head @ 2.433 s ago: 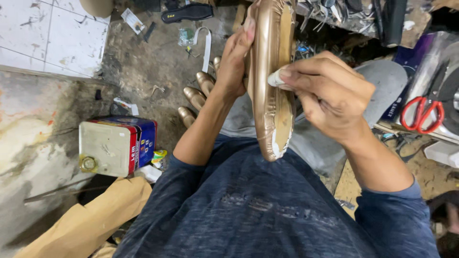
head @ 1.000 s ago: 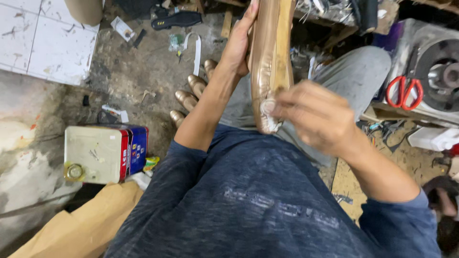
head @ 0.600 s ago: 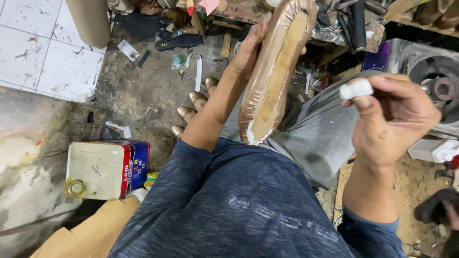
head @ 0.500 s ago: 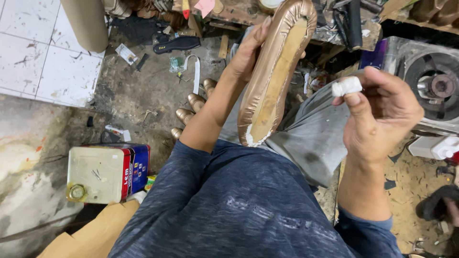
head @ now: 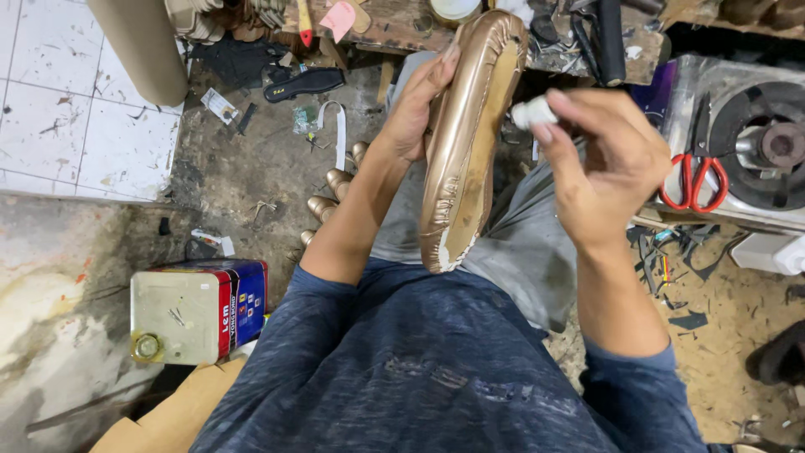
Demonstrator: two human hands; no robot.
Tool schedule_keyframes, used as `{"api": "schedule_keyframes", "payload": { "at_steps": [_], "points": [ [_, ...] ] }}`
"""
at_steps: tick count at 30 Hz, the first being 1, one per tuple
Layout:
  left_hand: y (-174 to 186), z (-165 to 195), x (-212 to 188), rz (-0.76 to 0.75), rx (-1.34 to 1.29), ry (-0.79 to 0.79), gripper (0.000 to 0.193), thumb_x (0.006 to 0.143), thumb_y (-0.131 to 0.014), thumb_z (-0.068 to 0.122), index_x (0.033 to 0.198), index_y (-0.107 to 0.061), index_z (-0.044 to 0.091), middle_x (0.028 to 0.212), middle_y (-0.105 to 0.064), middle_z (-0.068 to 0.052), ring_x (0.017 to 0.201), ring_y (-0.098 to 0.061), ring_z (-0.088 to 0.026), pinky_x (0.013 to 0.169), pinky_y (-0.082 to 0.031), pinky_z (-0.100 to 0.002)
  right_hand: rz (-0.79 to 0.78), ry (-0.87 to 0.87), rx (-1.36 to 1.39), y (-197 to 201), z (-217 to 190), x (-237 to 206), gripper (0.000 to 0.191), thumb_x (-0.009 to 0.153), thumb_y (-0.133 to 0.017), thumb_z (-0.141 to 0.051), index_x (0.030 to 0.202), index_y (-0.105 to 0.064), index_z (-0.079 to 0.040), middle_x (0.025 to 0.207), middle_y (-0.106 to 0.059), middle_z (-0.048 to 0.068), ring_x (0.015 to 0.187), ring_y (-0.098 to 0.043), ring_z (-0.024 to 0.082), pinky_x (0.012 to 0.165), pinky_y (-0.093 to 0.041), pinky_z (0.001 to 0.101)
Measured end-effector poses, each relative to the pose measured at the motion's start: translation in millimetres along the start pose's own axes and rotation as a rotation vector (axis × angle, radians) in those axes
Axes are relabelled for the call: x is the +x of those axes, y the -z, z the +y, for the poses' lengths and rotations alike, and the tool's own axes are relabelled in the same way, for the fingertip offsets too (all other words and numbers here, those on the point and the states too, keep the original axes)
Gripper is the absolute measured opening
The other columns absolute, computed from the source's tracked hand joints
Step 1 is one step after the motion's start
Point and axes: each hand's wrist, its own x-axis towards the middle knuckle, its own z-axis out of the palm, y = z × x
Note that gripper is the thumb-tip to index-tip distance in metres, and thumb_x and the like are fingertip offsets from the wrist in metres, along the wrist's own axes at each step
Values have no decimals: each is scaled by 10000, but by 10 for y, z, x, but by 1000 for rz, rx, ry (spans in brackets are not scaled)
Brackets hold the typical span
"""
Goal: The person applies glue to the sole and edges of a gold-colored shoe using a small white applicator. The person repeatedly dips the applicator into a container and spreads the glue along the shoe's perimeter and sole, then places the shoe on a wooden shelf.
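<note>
A long gold-coloured leather shoe upper stretched on its last (head: 466,143) stood sole-up over the lap, gripped along its side by the left hand (head: 417,109), while the right hand (head: 605,164) beside it pinched a small white lump (head: 532,111)

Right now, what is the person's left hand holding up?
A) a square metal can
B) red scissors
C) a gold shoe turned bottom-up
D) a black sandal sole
C: the left hand grips the gold shoe with its underside showing, while the red scissors lie on the bench at the right and the square metal can sits on the floor.
</note>
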Motion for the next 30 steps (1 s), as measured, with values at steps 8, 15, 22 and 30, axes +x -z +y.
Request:
{"api": "schedule_keyframes", "payload": {
  "at_steps": [8, 15, 22, 30],
  "points": [
    [98, -163, 89, 88, 31, 34, 557, 1058, -682, 401, 1431, -556, 8, 1214, -691, -80, 1057, -691, -152, 913, -597, -333, -150, 163, -155, -51, 45, 352, 219, 949, -791, 115, 1143, -721, 41, 1106, -716, 154, 977, -711, 245, 815, -564, 308],
    [388, 27, 145, 387, -191, -184, 468, 987, -633, 334, 1364, -551, 68, 1235, -698, -34, 1123, -688, -165, 986, -578, -379, 362, -293, 396, 436, 943, -91, 186, 1065, -790, 44, 1236, -717, 54, 1152, -744, 127, 943, -729, 190, 844, -623, 329],
    [171, 206, 357, 217, -154, -459, 248, 1142, -714, 14, 1338, -564, -10, 1197, -664, -68, 1099, -632, -162, 1054, -536, -365, 380, -573, 404, 93, 1904, -498, 261, 931, -760, -2, 1182, -706, 47, 1039, -750, 123, 820, -696, 156, 765, -588, 286],
    [-869, 646, 1575, -276, 1339, -818, 791, 839, -764, -121, 1539, -494, 129, 1552, -565, -92, 1448, -579, -257, 1244, -466, -405, 149, -697, 457, -538, 2064, -653, 225, 904, -753, 6, 1127, -739, 30, 959, -774, 104, 748, -692, 114, 690, -574, 242]
  ]
}}
